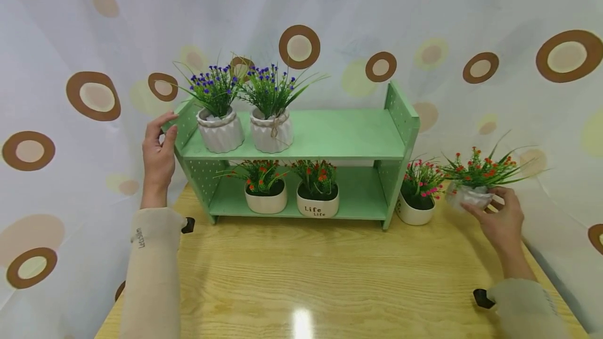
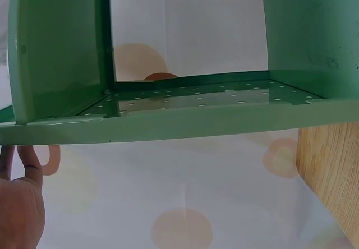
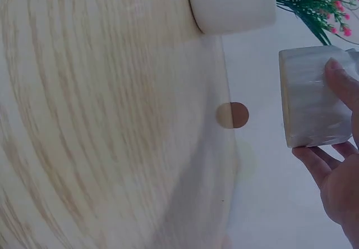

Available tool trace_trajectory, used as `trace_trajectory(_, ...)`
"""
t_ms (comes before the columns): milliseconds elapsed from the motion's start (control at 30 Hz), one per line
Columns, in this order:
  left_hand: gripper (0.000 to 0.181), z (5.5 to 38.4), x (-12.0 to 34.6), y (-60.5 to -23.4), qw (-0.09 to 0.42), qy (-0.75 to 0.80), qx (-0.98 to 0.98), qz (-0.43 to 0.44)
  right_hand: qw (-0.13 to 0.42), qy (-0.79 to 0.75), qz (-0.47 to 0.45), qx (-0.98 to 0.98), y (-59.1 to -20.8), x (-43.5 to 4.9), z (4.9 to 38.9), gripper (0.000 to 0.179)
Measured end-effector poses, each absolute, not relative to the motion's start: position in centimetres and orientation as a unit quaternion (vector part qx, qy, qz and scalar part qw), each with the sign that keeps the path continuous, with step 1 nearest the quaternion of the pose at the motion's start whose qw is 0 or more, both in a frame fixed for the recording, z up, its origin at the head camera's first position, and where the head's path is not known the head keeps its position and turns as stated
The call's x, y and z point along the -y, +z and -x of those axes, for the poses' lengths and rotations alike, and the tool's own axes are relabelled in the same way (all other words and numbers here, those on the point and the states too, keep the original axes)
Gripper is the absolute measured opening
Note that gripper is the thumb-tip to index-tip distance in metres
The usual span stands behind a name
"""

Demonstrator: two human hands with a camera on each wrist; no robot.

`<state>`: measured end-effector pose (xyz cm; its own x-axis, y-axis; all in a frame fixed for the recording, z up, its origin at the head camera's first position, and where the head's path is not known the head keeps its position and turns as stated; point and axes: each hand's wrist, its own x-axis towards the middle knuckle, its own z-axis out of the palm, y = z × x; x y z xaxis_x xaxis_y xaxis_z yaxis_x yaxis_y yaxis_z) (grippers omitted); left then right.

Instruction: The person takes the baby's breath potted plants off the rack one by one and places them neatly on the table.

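Observation:
At the right, my right hand (image 1: 504, 218) grips a small potted plant with orange flowers by its white pot (image 1: 471, 197), clear of the table. The right wrist view shows the thumb on one side of the pot (image 3: 317, 97) and fingers on the other. My left hand (image 1: 160, 156) is at the upper left side of a green two-tier shelf (image 1: 348, 132), its fingertips against the outer face of the side panel. Two white pots with purple flowers, one pot (image 1: 220, 132) and another pot (image 1: 271, 132), stand on the upper tier at the left.
On the lower tier sit two cream planters with orange-red flowers, a plain planter (image 1: 266, 200) and a "Life" planter (image 1: 317, 205). Right of the shelf, a cream planter (image 1: 416, 214) with pink flowers stands on the wooden table (image 1: 301, 266). A patterned curtain (image 1: 339, 4) hangs behind.

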<state>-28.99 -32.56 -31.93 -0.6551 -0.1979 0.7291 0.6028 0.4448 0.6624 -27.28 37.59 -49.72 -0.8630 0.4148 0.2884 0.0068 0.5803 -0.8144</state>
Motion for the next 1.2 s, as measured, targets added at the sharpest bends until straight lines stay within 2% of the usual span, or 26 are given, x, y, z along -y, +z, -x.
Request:
trace_trajectory(433, 0.03, 28.9, 32.9, -32.2, 0.395, -0.517, 0.748, 0.131, 0.2, 0.435, 0.127, 0.869, -52.0, -37.4, 28.6, 0.075)
trace_trajectory(1200, 0.03, 29.1, 32.7, -32.0, 0.398, -0.499, 0.756, 0.143, 0.163, 0.461, 0.115, 0.865, -54.2, -38.1, 28.9, 0.071)
